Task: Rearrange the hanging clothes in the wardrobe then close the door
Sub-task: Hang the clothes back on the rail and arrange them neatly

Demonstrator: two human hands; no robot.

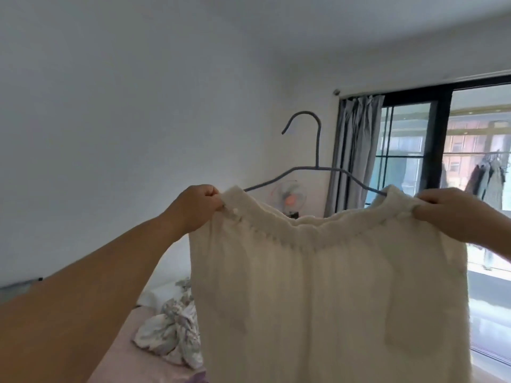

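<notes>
Head view. A cream knitted garment point(326, 286) was held up in front of the person, spread flat and facing the camera, its top edge running left to right between the two hands. The left hand point(197, 207) was closed on the upper left corner of the knit and the right hand point(453, 214) on the upper right corner; the hands stood well apart, at much the same height, keeping the neckline taut. A grey-blue wire hanger point(318, 167) sat with its arms inside the neck opening, its long axis parallel to the line between the hands and its hook upright above the midpoint, turned toward the left. The hook lay about equally far from both hands, so neither held a clear advantage for taking it. No wardrobe, rail or door appeared in the frame; the garment therefore probably remained to be carried and hung. Behind it lay a bed point(121, 352) with crumpled cloth point(171, 335), a fan point(289, 199), a curtain point(356, 150) and a window point(403, 150).
</notes>
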